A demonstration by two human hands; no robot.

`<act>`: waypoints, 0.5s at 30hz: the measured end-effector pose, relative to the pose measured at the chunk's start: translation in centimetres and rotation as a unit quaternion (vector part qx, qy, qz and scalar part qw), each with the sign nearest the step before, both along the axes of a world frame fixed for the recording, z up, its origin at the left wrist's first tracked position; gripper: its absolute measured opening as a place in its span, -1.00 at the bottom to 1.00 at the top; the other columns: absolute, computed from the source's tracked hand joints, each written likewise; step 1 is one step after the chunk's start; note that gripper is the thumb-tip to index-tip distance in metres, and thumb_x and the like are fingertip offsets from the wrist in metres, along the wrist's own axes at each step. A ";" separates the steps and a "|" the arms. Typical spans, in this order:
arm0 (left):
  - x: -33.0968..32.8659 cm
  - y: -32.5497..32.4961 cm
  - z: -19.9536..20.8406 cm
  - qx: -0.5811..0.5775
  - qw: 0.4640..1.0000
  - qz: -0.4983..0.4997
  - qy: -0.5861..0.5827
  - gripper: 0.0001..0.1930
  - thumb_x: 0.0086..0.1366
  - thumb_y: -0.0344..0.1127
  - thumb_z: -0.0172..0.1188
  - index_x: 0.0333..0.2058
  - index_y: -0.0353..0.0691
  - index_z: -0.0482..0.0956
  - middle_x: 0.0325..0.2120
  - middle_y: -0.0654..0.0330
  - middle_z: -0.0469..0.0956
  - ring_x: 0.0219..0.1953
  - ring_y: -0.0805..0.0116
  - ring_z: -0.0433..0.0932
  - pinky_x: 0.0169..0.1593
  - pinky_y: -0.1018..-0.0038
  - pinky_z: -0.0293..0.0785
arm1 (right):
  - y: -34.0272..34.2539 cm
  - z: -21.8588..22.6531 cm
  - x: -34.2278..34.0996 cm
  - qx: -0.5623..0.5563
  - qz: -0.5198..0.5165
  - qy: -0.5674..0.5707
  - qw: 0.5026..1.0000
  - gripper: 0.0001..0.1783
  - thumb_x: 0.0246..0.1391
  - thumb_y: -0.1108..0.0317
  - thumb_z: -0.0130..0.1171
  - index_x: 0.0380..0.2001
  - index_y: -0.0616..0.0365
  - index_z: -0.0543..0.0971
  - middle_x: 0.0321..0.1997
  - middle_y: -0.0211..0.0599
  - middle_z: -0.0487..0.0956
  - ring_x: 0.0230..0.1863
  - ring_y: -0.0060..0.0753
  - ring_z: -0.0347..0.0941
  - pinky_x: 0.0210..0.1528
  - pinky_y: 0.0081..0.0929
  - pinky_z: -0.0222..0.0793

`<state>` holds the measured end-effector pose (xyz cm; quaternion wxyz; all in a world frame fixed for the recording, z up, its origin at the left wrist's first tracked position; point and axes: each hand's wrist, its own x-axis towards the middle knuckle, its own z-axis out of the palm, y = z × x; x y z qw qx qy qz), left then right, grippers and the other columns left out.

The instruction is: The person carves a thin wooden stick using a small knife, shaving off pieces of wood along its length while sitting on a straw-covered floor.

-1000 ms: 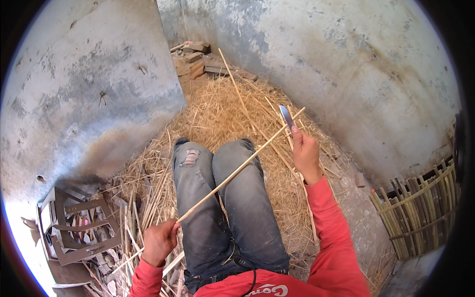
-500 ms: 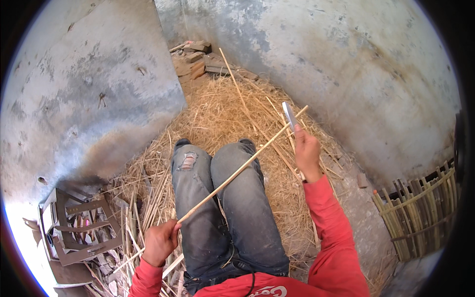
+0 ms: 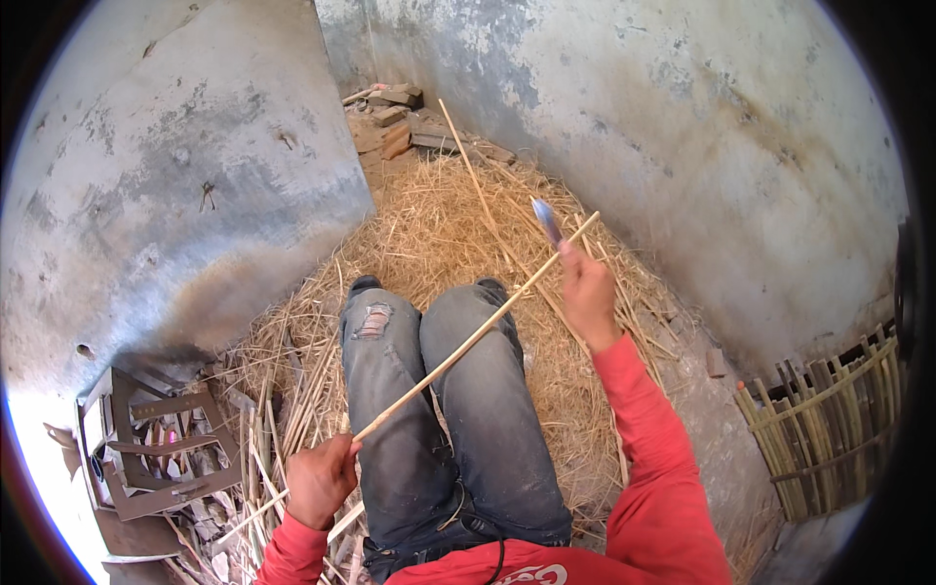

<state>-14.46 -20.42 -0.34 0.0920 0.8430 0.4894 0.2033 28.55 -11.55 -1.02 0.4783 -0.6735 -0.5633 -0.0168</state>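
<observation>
A long, thin, pale bamboo stick (image 3: 468, 341) slants across my thighs, rising from lower left to upper right. Closed around its lower part is my left hand (image 3: 322, 480), and a short end sticks out behind the wrist. Near the upper end, my right hand (image 3: 589, 297) is closed on a knife (image 3: 548, 220). The flat, shiny blade points up and to the left, slightly blurred, beside the stick. The knife's handle is hidden in my fist.
Straw and shavings (image 3: 429, 224) cover the floor before my knees, with loose canes among them. Bricks (image 3: 395, 136) lie in the far corner. A broken brown frame (image 3: 175, 448) stands at left, a slatted bamboo basket (image 3: 829, 429) at right, below bare plaster walls (image 3: 682, 146).
My right hand has shifted slightly left and down, and the knife blade has tilted further left. My left hand still holds the stick in nearly the same place.
</observation>
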 end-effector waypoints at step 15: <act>-0.5 -0.4 -1.5 0.067 0.998 0.012 0.000 -0.91 0.26 -0.44 0.30 -0.28 -0.19 0.57 -0.61 0.06 0.49 -0.60 0.00 0.53 -0.53 0.19 0.39 | -1.2 0.5 -0.6 -0.027 0.037 -0.016 0.999 -0.39 0.49 0.04 -0.06 -0.59 0.25 0.53 -0.81 -0.19 0.27 -0.77 -0.32 0.19 -0.66 -0.24 0.08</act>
